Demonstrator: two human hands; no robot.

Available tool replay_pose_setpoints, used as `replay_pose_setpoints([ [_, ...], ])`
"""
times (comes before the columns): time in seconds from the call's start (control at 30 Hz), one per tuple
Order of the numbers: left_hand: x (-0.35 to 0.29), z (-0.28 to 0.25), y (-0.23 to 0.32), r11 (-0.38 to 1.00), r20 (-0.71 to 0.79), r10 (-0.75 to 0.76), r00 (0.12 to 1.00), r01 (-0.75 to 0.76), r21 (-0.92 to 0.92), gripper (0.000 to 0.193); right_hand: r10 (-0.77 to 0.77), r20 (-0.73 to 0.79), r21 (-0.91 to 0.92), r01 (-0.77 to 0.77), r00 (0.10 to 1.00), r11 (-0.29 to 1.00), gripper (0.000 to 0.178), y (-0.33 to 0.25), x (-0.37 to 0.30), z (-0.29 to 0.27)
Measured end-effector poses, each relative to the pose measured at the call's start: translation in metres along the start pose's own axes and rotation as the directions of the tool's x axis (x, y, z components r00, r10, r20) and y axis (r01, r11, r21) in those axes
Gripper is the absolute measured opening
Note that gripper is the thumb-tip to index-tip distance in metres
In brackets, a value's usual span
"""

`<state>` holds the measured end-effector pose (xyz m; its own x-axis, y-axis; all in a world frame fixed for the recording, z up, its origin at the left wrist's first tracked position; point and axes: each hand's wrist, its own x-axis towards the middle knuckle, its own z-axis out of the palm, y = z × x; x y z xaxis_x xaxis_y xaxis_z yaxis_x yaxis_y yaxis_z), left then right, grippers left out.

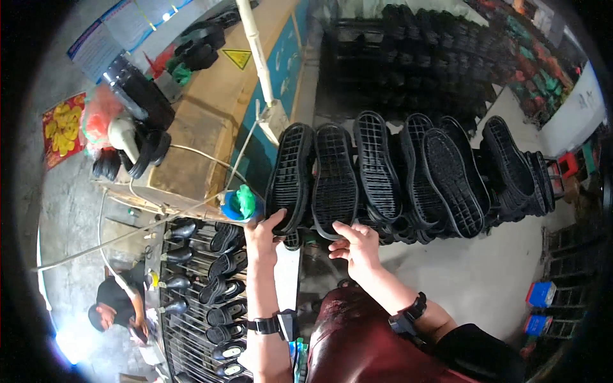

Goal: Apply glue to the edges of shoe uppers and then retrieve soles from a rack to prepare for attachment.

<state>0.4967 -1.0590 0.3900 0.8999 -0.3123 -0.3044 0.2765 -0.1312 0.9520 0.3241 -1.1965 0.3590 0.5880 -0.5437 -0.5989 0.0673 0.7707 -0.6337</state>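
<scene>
A row of black rubber shoe soles (377, 166) stands in front of me, their gridded inner sides facing me. My left hand (263, 237) is at the lower end of the leftmost shoe sole (292, 172), its thumb over the rim and the other fingers largely hidden. At the bottom edge of the neighbouring sole (334, 175), my right hand (359, 247) pinches the rim, with its lower fingers curled beneath. Both soles remain among the others. Another sole (452, 179) leans in front of those farther right.
A blue cup with green material (241, 203) is close beside my left hand. Cables (185, 210) cross at left, before a wooden-sided machine (204, 121). Black shoes fill a rack (191, 306) at lower left; a co-worker (121, 306) is beyond it. Stacked dark soles (415, 57) line the back.
</scene>
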Motion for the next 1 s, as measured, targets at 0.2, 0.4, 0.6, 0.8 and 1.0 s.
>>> replay_pose_setpoints([
  [0.2,-0.025,-0.015,-0.016,0.939,0.178,0.310,0.934,-0.330,0.092,0.039,0.226,0.142,-0.003,-0.228,0.964,0.974,0.045,-0.017,0.013,0.011],
  [0.4,-0.173,-0.099,-0.032,0.992,-0.140,0.121,0.983,-0.125,-0.019,0.058,-0.183,0.015,-0.254,0.180,0.983,0.950,0.064,0.016,0.028,-0.042],
  [0.6,-0.244,-0.201,-0.080,0.730,-0.101,0.150,0.983,-0.041,0.683,0.042,-0.253,0.226,-0.703,0.337,0.941,0.626,0.081,-0.022,-0.066,-0.110],
  [0.8,-0.083,-0.216,-0.190,0.242,0.398,-0.092,0.913,-0.367,0.898,0.032,-0.391,0.367,-0.880,0.451,0.844,0.147,0.081,-0.068,-0.125,-0.156],
  [1.0,0.097,-0.186,-0.292,-0.066,0.492,0.216,0.843,-0.490,0.869,0.018,-0.044,0.723,-0.674,0.691,0.689,-0.262,0.040,-0.057,-0.158,-0.003],
])
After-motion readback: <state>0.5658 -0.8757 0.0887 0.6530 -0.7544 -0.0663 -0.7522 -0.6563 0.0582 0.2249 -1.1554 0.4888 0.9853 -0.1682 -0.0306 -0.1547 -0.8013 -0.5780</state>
